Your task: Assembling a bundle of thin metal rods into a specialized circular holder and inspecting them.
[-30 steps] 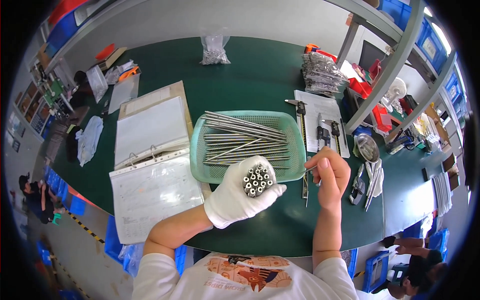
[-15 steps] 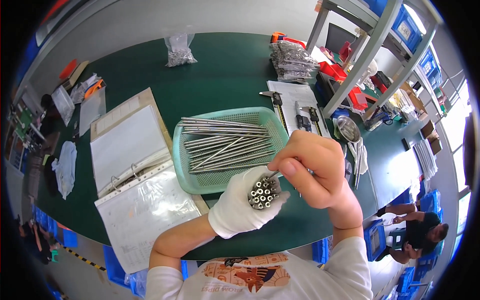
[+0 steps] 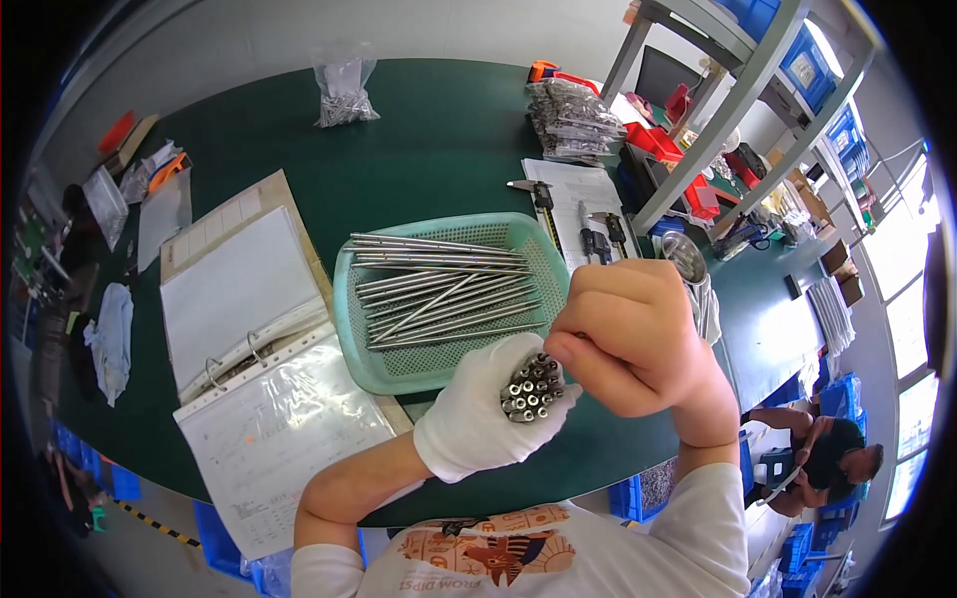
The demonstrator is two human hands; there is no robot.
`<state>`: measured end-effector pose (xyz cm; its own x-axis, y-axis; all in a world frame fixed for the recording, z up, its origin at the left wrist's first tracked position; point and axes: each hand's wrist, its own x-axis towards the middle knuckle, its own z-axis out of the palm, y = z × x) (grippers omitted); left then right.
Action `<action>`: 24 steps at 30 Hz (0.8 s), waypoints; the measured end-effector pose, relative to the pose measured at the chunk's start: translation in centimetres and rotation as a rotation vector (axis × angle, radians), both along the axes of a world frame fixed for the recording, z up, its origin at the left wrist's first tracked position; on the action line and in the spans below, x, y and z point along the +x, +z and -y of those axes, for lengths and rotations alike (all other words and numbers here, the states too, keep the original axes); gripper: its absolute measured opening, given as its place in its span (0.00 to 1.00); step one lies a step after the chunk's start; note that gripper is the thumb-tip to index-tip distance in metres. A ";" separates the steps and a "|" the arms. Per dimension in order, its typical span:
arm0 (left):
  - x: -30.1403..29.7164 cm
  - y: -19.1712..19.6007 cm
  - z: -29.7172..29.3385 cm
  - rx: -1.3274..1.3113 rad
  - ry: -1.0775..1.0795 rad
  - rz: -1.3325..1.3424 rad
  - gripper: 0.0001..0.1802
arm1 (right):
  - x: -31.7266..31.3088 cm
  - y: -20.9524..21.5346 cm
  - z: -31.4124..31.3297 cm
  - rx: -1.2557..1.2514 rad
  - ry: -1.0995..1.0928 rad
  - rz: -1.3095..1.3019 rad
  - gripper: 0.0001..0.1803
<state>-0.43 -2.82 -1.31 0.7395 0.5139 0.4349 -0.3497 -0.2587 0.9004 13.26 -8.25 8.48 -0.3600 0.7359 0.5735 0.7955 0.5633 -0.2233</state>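
My left hand (image 3: 467,417), in a white glove, is wrapped round a bundle of metal rods (image 3: 529,391). Their hollow round ends point up toward me. Just right of the bundle, my bare right hand (image 3: 633,334) is closed in a pinch, thumb against the curled fingers. Its fingertips are close to the rod ends, and what they hold, if anything, is hidden. Beyond both hands a light green mesh basket (image 3: 351,344) stands on the table, with several long metal rods (image 3: 439,289) lying in it, mostly side by side and one slanting across.
An open ring binder (image 3: 249,349) lies left of the basket. Calipers (image 3: 543,204) rest on papers at the right, near stacked bags of metal parts (image 3: 570,120). A grey shelf post (image 3: 713,115) rises there. One clear bag (image 3: 346,95) stands far back. A person (image 3: 827,458) sits off right.
My right hand has shifted slightly right, its pinch still beside the rod ends. The left hand keeps hold of the bundle. The whole view has shifted a little.
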 end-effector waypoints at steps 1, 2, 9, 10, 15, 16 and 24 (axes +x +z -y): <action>0.0 -0.1 0.0 -0.001 0.000 -0.001 0.11 | 0.1 -0.1 -0.1 -0.001 0.000 -0.001 0.04; 0.1 -0.1 0.0 0.002 -0.007 0.004 0.11 | 0.2 -0.3 -0.2 -0.022 0.041 -0.048 0.04; -0.1 -0.1 0.0 -0.001 -0.013 0.023 0.11 | -0.1 0.3 -0.4 -0.142 0.078 -0.097 0.06; -0.1 0.0 0.1 0.000 -0.014 0.019 0.11 | 0.0 0.2 -0.3 -0.140 0.077 -0.101 0.06; 0.2 -0.1 -0.2 -0.006 -0.031 0.022 0.11 | 0.6 -0.4 -0.6 -0.122 0.064 -0.109 0.06; 0.3 0.0 -0.1 -0.002 -0.037 0.021 0.11 | 0.8 -0.3 -0.6 -0.117 0.059 -0.110 0.06; 0.1 0.4 -0.1 0.061 0.014 0.002 0.10 | 0.5 0.6 -0.7 0.035 0.046 0.020 0.06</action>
